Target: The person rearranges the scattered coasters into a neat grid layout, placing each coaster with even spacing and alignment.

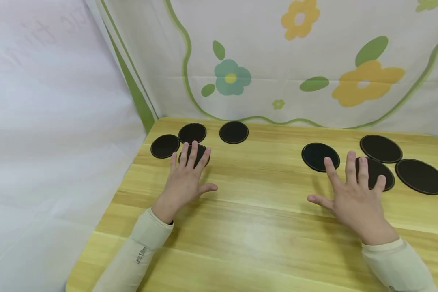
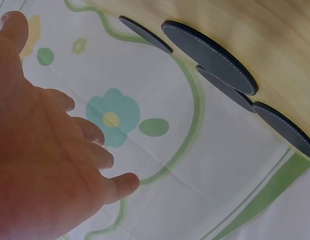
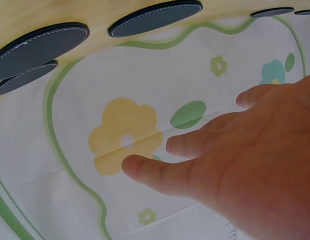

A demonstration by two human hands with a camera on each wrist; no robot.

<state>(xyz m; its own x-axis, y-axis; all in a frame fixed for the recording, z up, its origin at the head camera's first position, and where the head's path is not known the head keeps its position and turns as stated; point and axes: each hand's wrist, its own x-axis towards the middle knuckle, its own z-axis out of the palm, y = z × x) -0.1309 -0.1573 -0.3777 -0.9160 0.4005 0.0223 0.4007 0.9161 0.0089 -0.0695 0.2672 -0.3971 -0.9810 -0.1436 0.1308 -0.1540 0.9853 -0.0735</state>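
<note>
My left hand [image 1: 184, 184] is held with fingers spread, palm down, above the wooden table [image 1: 255, 227]. Its fingertips overlap a black round coaster [image 1: 195, 156] in the head view, and the left wrist view shows nothing in the palm. Two more coasters lie just beyond, one at far left [image 1: 165, 146] and one behind [image 1: 192, 133]. On the other side my right hand [image 1: 357, 202] is likewise spread and holds nothing. It partly hides a coaster [image 1: 377, 174], and its index fingertip overlaps the edge of another [image 1: 315, 156]. The coasters have pale stitching round their rims.
A single coaster [image 1: 234, 132] lies near the table's back edge. Two others, a back one [image 1: 381, 148] and a right one [image 1: 421, 176], lie at the right. Behind the table hangs a white cloth with flowers [image 1: 263, 52]; white fabric [image 1: 51, 154] hangs at the left.
</note>
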